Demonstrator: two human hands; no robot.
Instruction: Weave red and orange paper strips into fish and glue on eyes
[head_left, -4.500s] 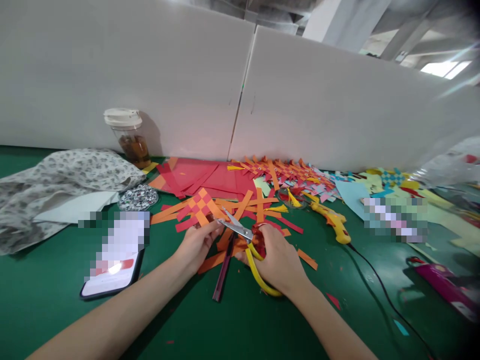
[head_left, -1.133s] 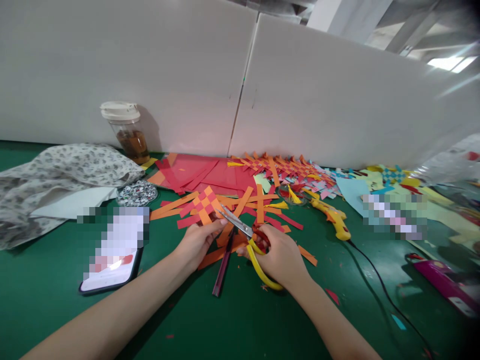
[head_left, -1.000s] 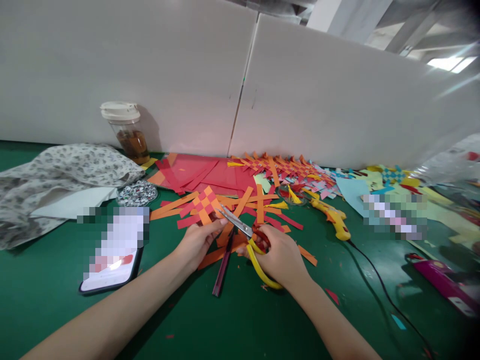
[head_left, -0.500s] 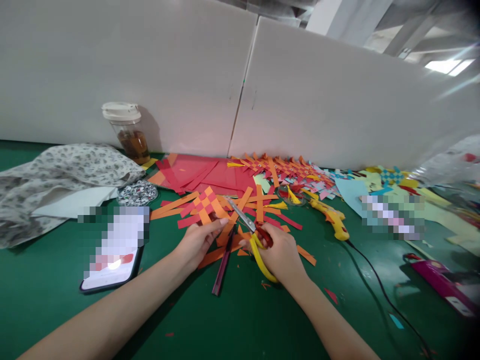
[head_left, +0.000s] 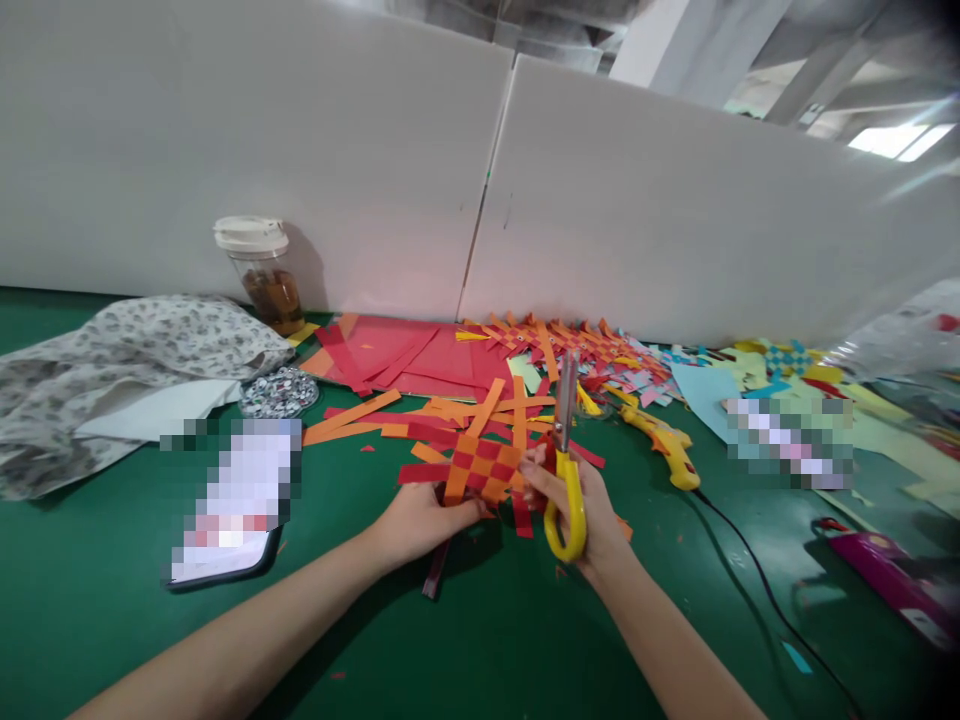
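Note:
My left hand (head_left: 427, 518) is closed on the lower left of a woven paper piece (head_left: 480, 467), a checkerboard of red and orange strips with loose ends sticking out. In my right hand (head_left: 585, 505) is a pair of scissors (head_left: 568, 440) with yellow and red handles, its blades together and pointing up. The fingertips of that hand also touch the weave's right edge. Beneath the weave a thin dark purple tool (head_left: 433, 575) lies on the green table, mostly hidden. Loose orange strips (head_left: 352, 415) and red ones lie just behind my hands.
Red paper sheets (head_left: 405, 350) lie by the wall, beside a heap of woven pieces (head_left: 570, 335). A yellow glue gun (head_left: 664, 445) with its cord is on the right. A phone (head_left: 232, 510), a dish of sparkling bits (head_left: 279, 392) and a lidded cup (head_left: 266, 280) stand left.
The woven piece has moved right and nearer, turning so its checks lie squarer. My right hand has swung the scissors upright, away from the weave, and its fingertips now meet the paper.

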